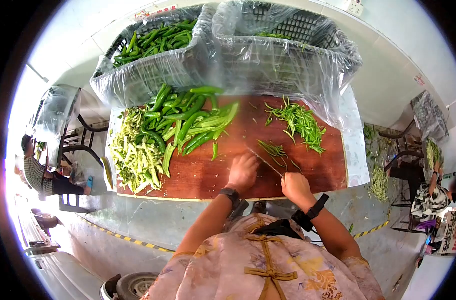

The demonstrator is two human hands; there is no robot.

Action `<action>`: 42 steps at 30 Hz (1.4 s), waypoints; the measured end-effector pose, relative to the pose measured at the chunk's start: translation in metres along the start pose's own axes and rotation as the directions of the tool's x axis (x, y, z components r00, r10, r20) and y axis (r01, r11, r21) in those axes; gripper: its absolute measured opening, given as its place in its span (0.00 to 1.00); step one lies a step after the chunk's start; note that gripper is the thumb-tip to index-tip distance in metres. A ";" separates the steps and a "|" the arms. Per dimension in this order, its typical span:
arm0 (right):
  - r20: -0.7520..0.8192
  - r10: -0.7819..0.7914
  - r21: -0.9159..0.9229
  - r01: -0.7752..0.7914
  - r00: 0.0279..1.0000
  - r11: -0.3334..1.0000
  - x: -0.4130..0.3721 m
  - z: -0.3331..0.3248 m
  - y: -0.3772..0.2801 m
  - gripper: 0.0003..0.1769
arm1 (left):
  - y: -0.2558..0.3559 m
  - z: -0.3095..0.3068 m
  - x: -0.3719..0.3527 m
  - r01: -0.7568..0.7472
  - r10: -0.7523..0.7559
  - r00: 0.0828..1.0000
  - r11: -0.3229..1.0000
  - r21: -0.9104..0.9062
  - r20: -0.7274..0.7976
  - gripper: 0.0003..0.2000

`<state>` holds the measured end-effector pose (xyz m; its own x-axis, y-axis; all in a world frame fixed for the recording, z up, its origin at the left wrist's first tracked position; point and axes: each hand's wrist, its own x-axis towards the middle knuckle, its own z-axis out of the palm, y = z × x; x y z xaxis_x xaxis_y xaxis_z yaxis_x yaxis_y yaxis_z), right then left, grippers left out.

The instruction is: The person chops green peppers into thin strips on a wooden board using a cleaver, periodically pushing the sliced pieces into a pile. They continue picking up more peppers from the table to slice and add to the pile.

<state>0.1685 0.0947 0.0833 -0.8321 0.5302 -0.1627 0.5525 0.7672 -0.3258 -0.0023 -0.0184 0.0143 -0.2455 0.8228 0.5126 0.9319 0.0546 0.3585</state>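
My right hand (296, 188) is closed round the handle of a knife, whose thin blade (265, 162) points up and to the left over the brown board (208, 175). Fingers bent, my left hand (243, 171) rests on the board left of the blade; whatever it may hold is too small to make out. Just beyond the blade lie a few thin green pepper strips (273, 149). Whole and split green peppers (188, 117) are heaped at the board's upper left, beside a pile of pale seedy cores (135, 155). Shredded green pepper (302, 122) lies at the upper right.
Behind the board stand two plastic-lined crates, the left one (153, 72) with whole peppers, the right one (288, 60) with some green pieces. One person (43, 175) sits at far left, another (430, 192) at far right. Pale scraps (379, 175) lie on the floor at right.
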 end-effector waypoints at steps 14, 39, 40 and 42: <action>0.009 -0.020 0.025 0.020 1.000 0.999 0.043 0.014 -0.013 0.14 | -0.003 0.002 0.001 -0.020 0.020 1.000 0.999 -0.032 0.016 0.14; -0.199 -0.030 -0.214 -0.014 0.980 0.977 0.006 0.017 0.055 0.08 | -0.052 -0.045 -0.023 0.477 -0.457 0.879 0.836 0.273 -0.135 0.15; -0.174 -0.025 -0.277 -0.024 0.984 0.961 0.010 0.016 0.061 0.09 | -0.054 -0.044 -0.023 0.483 -0.473 0.875 0.832 0.274 -0.107 0.16; -0.209 -0.008 -0.262 -0.048 0.978 0.964 0.018 0.013 0.069 0.09 | -0.057 -0.044 -0.022 0.475 -0.467 0.878 0.830 0.294 -0.100 0.15</action>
<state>0.1913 0.1527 0.0460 -0.8080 0.5880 0.0375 0.5854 0.8084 -0.0618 -0.0616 -0.0644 0.0175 -0.6778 0.6405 0.3610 0.7351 0.6022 0.3116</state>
